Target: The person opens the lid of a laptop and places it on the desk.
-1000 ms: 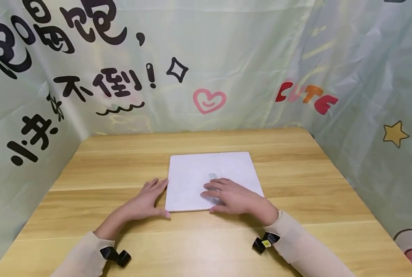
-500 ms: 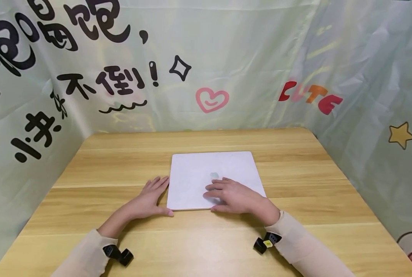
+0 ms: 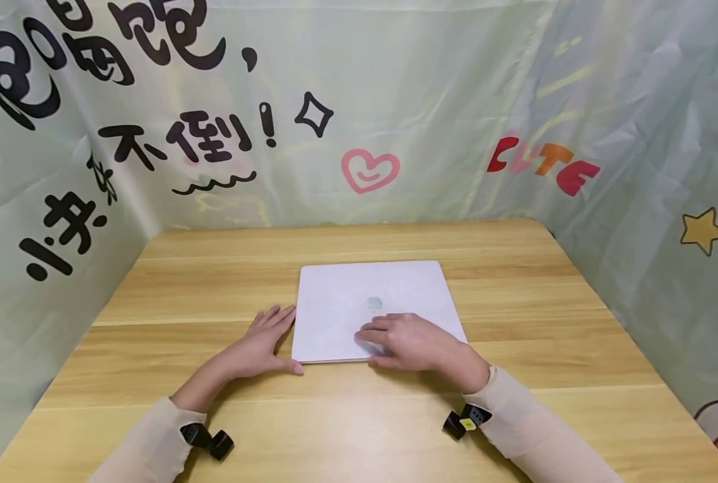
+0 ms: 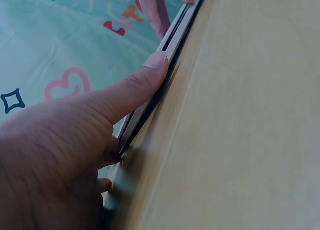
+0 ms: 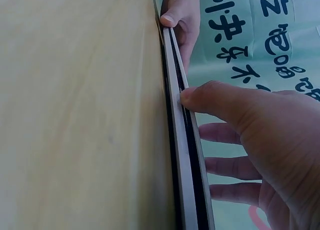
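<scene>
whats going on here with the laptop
A person sits at a wooden table with a closed silver laptop flat in front of them. The right hand rests on the lid, its thumb against the front edge at the seam. The left hand lies at the laptop's left front corner, thumb touching the front edge. The lid is not lifted yet.

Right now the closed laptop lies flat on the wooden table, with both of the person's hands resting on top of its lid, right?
Not quite. Only the right hand rests on the laptop lid; the left hand lies on the table beside it, thumb at the front edge, as the head view shows.
</scene>
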Action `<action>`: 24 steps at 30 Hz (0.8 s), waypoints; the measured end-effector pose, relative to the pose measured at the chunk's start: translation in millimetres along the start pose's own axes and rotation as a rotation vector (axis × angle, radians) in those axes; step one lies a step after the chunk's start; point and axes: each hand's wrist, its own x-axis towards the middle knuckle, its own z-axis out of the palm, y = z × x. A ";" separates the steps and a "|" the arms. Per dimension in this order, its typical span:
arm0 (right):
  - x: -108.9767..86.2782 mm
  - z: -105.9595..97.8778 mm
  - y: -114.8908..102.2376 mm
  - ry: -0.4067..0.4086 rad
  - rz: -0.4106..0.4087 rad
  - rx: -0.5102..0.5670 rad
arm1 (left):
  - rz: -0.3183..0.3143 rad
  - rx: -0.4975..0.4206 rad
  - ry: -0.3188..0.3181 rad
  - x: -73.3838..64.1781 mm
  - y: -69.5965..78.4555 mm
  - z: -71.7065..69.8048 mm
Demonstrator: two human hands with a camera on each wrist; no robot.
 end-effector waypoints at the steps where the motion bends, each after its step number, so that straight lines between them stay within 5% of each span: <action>1: -0.1 -0.5 -0.2 0.011 -0.004 -0.008 | 0.004 0.000 0.002 0.4 -0.4 0.0; 24: -0.6 -14.1 -6.1 0.133 -0.067 -0.183 | 0.029 0.033 0.064 0.2 2.2 1.7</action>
